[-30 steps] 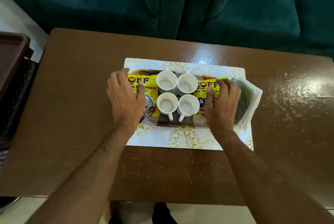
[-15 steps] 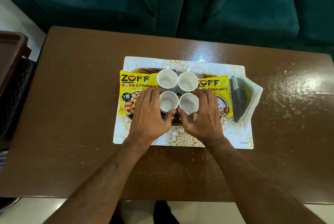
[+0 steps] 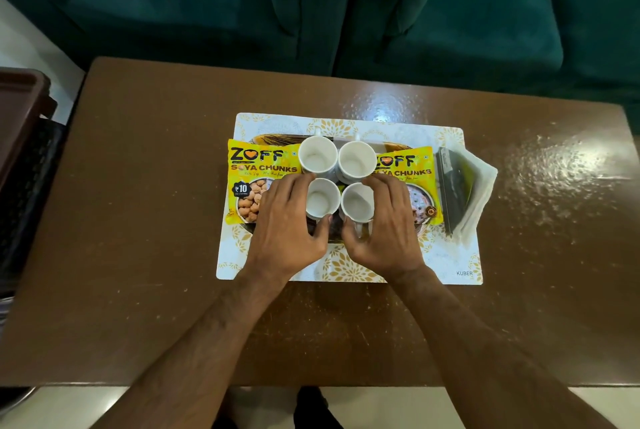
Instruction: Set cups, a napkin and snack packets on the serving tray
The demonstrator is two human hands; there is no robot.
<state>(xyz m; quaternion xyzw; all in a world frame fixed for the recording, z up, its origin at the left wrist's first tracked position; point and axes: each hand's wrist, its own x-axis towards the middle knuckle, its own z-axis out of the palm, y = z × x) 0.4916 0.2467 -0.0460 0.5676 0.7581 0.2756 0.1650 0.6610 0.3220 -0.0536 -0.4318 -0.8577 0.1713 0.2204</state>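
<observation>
Several white cups stand close together in the middle of a dark, gold-rimmed serving tray (image 3: pixel 277 138). My left hand (image 3: pixel 287 231) wraps around the front left cup (image 3: pixel 322 199), fingers on its left side and thumb at its near side. My right hand (image 3: pixel 384 231) wraps around the front right cup (image 3: pixel 356 203) in the same way. A yellow snack packet (image 3: pixel 258 170) lies on the tray's left end. A second yellow snack packet (image 3: pixel 414 169) lies on the right end. A folded white napkin (image 3: pixel 483 189) with a dark flat item (image 3: pixel 453 183) on it rests at the tray's right edge.
The tray sits on a white placemat (image 3: pixel 346 271) with gold flowers, on a glossy brown table (image 3: pixel 138 221). A green sofa (image 3: pixel 381 13) runs behind the table's far edge. A dark brown tray-like piece of furniture (image 3: pixel 20 110) stands at the left.
One second ago my hands lay on the packets at the tray's two ends. They have moved inward to the two front cups. The packets now lie uncovered.
</observation>
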